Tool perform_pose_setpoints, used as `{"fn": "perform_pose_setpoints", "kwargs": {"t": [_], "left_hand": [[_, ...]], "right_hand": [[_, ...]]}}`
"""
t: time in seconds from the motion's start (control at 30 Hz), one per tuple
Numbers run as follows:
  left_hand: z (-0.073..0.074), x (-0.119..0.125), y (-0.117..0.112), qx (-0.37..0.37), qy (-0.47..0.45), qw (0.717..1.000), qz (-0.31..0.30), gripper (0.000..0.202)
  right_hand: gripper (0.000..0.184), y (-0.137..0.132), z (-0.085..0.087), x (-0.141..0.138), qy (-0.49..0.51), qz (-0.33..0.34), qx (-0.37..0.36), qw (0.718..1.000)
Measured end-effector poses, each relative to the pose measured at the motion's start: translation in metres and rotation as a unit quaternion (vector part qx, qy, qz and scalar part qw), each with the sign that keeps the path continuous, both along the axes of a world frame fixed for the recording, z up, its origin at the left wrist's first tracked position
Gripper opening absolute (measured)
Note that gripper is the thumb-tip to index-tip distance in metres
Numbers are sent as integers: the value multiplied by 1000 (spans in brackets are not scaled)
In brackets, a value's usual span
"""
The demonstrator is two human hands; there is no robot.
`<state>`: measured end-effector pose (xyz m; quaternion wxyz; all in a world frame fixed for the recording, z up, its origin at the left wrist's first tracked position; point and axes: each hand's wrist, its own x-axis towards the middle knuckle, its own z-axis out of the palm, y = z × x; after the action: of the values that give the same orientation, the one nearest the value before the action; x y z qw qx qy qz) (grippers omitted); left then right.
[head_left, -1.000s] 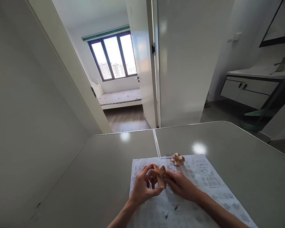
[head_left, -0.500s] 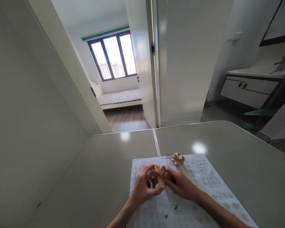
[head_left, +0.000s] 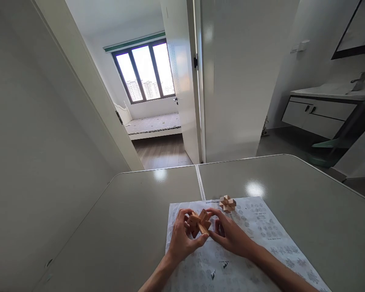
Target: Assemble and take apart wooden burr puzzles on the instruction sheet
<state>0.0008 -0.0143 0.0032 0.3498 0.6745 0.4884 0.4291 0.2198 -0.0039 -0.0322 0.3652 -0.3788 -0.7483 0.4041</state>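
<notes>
A wooden burr puzzle (head_left: 200,222) of interlocking bars is held above the printed paper sheet (head_left: 240,259). My left hand (head_left: 182,239) is closed round its left side, with the thumb at its near end and the fingers over the far end. On the right side, my right hand (head_left: 223,231) has its fingertips against the puzzle, the index finger at the top and the thumb low. A second, paler wooden burr puzzle (head_left: 228,204) sits on the paper's far edge, just beyond my right hand.
The sheet lies on a grey-green table (head_left: 134,235) with a seam (head_left: 200,182) down its middle. Small dark marks or scraps (head_left: 213,275) show on the near part of the sheet. Beyond the table stand an open door (head_left: 182,81) and a bed (head_left: 155,123).
The held puzzle has been turned, so more of its crossing bars show. My right hand's index finger has moved up to the top of it. The second puzzle has not moved.
</notes>
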Motion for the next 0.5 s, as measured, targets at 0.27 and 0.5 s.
{"fn": "perform_pose_setpoints", "kwargs": {"t": [0.27,0.5], "left_hand": [[7,0,-2,-57,-39,993,-92,65],[10,0,0,-52,-17,997,-46,39]], "right_hand": [[40,1,2,0,6,-8,23,1000],[33,2,-1,1,-8,-8,15,1000]]}}
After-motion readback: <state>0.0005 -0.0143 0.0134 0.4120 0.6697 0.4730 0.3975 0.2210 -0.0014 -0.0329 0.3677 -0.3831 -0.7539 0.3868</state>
